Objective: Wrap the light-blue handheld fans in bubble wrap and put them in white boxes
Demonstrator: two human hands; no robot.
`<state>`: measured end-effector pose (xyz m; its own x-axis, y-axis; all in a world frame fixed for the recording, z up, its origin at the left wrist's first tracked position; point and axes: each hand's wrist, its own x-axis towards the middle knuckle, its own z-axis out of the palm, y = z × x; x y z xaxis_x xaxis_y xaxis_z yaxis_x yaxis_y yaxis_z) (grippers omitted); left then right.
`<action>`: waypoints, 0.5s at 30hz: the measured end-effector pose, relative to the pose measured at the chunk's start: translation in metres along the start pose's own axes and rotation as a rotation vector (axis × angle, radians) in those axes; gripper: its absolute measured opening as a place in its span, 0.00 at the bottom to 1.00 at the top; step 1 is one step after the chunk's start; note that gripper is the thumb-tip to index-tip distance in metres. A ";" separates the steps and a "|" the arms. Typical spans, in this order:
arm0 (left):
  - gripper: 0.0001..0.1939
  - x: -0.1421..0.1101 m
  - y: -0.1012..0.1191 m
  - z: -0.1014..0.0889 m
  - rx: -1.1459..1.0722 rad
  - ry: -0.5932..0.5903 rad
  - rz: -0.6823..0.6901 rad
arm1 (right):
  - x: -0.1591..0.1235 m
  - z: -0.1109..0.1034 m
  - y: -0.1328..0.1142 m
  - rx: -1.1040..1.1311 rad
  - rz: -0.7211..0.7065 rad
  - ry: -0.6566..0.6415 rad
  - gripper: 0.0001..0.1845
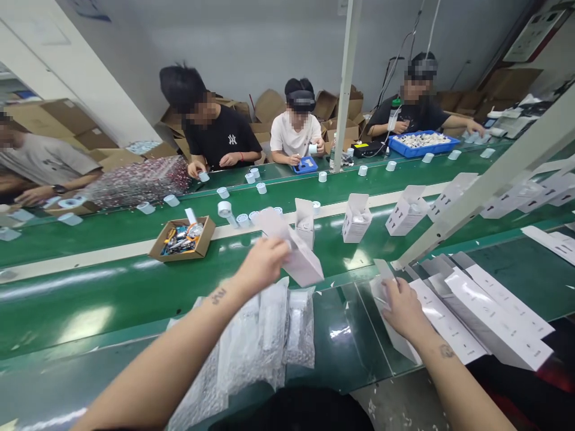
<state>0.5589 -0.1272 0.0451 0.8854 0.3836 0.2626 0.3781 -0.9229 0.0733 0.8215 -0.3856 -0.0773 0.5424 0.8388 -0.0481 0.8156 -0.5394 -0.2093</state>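
My left hand grips a white carton by its upper side, holding it tilted above the near green belt. Over on the right, my right hand has its fingers closed on a flat white carton at the left end of a row of flat white cartons. Several bubble-wrap pouches lie on the table ledge below my left forearm. Just beyond the held carton, an upright open white box stands on the belt.
More open white boxes line the belt toward the right. A small cardboard box of tools sits left. White cups dot the far belt. A slanted metal post crosses the right side. Several people work opposite, near a blue tray.
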 end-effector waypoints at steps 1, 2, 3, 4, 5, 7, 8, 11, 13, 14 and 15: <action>0.08 0.005 -0.021 -0.001 0.033 -0.003 -0.049 | -0.001 -0.005 -0.004 0.089 -0.065 0.068 0.31; 0.09 0.009 -0.041 0.002 0.083 -0.035 -0.081 | -0.001 -0.009 -0.010 0.185 -0.129 0.123 0.32; 0.10 0.013 -0.059 0.007 0.141 -0.088 -0.100 | 0.000 -0.011 -0.017 0.275 -0.183 0.156 0.32; 0.10 0.016 -0.074 0.015 0.195 -0.148 -0.109 | 0.000 -0.010 -0.024 0.351 -0.223 0.175 0.32; 0.11 0.017 -0.088 0.023 0.240 -0.203 -0.111 | 0.001 -0.008 -0.030 0.409 -0.252 0.188 0.32; 0.12 0.016 -0.107 0.037 0.288 -0.269 -0.113 | 0.002 0.003 -0.042 0.479 -0.288 0.215 0.32; 0.12 0.014 -0.111 0.044 0.294 -0.278 -0.112 | 0.003 0.011 -0.046 0.500 -0.297 0.226 0.32; 0.12 0.001 -0.095 0.061 0.324 -0.238 -0.118 | 0.003 0.032 -0.052 0.546 -0.323 0.221 0.32; 0.09 -0.013 -0.057 0.077 0.413 -0.177 0.043 | 0.002 0.041 -0.052 0.576 -0.327 0.210 0.32; 0.07 -0.021 -0.032 0.087 0.468 -0.156 0.206 | 0.002 0.042 -0.053 0.591 -0.320 0.206 0.32; 0.04 -0.031 -0.005 0.099 0.578 -0.125 0.427 | 0.001 0.042 -0.053 0.606 -0.307 0.198 0.32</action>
<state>0.5565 -0.1305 -0.0581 0.9988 0.0273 0.0408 0.0450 -0.8406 -0.5398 0.7709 -0.3530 -0.1074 0.3789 0.8862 0.2667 0.7130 -0.0958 -0.6946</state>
